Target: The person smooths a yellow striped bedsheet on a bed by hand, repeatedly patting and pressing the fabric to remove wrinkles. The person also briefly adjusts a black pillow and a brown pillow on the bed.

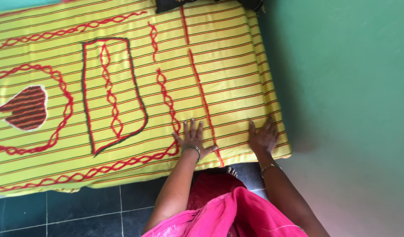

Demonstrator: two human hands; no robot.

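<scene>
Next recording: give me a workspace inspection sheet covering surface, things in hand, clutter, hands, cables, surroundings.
Surface: bed by a green wall.
Things in hand: yellow striped blanket with red patterns, spread flat.
Clutter: dark item at the far end, kind unclear.
Hands: left hand and right hand flat on the blanket, fingers spread, holding nothing.
Cables: nothing seen.
Surroundings: dark tiled floor; pink garment on the person.

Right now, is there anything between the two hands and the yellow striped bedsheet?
Nothing visible is. The left hand and the right hand both lie flat, fingers spread, directly on the yellow striped bedsheet near its front edge. No other thing lies on the sheet around them.
</scene>
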